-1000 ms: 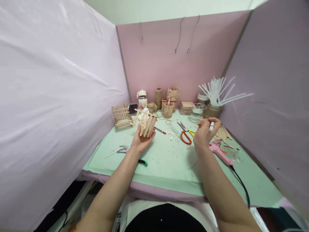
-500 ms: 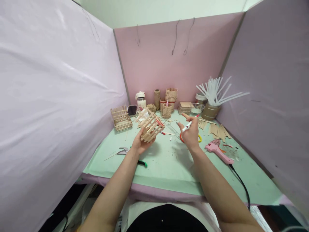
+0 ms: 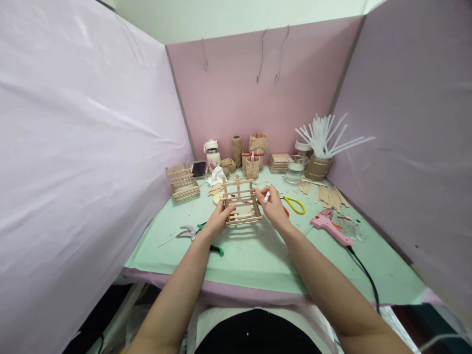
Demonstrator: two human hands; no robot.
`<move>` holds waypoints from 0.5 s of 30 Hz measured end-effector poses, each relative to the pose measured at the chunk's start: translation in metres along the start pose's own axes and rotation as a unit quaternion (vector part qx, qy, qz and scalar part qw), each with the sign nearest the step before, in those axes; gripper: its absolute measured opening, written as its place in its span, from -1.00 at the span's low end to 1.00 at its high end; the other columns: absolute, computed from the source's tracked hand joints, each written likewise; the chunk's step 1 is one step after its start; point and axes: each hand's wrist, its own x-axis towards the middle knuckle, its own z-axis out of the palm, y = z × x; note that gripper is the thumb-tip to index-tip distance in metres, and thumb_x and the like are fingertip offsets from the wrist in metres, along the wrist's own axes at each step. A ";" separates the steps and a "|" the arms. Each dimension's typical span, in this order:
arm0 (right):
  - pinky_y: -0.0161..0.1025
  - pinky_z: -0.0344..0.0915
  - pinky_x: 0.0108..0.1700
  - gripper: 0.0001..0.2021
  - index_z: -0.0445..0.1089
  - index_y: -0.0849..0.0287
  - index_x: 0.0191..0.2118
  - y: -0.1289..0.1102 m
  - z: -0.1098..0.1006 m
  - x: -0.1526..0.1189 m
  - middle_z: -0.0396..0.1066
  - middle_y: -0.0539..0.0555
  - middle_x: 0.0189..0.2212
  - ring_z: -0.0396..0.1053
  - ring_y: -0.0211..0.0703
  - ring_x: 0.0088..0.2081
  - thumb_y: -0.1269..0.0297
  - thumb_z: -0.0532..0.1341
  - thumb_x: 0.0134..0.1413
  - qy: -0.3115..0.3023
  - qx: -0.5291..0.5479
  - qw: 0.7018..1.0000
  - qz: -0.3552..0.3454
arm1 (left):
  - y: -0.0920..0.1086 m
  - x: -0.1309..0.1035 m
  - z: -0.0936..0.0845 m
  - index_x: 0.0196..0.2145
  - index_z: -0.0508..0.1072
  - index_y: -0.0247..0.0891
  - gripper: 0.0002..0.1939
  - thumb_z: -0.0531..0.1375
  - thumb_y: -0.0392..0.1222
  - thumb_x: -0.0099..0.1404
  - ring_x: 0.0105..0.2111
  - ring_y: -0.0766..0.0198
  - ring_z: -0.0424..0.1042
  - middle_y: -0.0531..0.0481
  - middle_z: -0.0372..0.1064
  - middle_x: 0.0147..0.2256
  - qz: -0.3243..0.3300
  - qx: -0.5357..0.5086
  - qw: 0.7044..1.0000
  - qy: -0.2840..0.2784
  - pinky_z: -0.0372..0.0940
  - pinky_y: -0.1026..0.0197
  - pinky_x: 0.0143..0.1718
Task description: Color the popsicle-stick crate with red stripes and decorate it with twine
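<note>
A small crate of wooden craft sticks (image 3: 244, 221), with a tall slatted back, is held above the table in front of me. My left hand (image 3: 217, 220) is closed on its left side, thumb over the slats. In my right hand (image 3: 276, 210) is a white marker pen (image 3: 266, 197), its white end pointing toward me. The fingers of that hand are at the crate's upper right corner; whether the pen's tip touches a stick I cannot tell. Scissors (image 3: 303, 210) with a yellow handle lie just beyond the right hand, partly hidden.
Pruning shears (image 3: 189, 232) lie by my left forearm. A pink glue gun (image 3: 334, 231) with a black cord rests at right. Another stick crate (image 3: 186, 191), a phone (image 3: 199, 169), a water bowl (image 3: 295, 172), loose sticks (image 3: 332, 196) and a pot of white glue sticks (image 3: 317, 168) stand farther back.
My left hand has turned the crate from tilted to more upright, facing me. My right hand has moved left with the marker pen, up to the crate's right side.
</note>
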 end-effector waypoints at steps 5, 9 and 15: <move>-0.06 0.27 -0.03 -0.71 0.13 0.07 -0.33 -0.012 -0.003 -0.002 0.49 0.12 -0.21 0.44 -0.08 -0.15 0.10 0.26 0.02 0.053 -0.018 0.998 -0.028 | -0.001 -0.001 -0.001 -0.13 0.38 -0.21 -0.57 0.33 0.03 0.11 -0.17 0.14 0.41 -0.08 0.41 -0.23 -0.007 0.002 1.000 -0.004 0.28 0.18 -0.19; -0.15 0.26 -0.14 -0.74 0.12 0.07 -0.35 -0.020 -0.006 -0.003 0.46 0.03 -0.35 0.40 -0.14 -0.29 0.13 0.25 0.02 0.093 -0.056 0.992 -0.062 | 0.002 -0.005 0.000 -0.13 0.39 -0.20 -0.57 0.29 0.10 0.13 -0.19 0.16 0.40 -0.09 0.41 -0.20 -0.042 0.015 0.999 -0.028 0.27 0.18 -0.20; -0.18 0.22 -0.19 -0.68 0.14 0.08 -0.33 -0.023 -0.005 -0.004 0.44 0.01 -0.33 0.34 -0.16 -0.33 0.15 0.31 -0.09 0.091 -0.114 0.988 -0.048 | -0.001 -0.006 0.006 -0.13 0.35 -0.22 -0.53 0.33 0.08 0.09 -0.21 0.18 0.40 -0.07 0.36 -0.21 -0.033 -0.001 0.997 -0.064 0.30 0.15 -0.21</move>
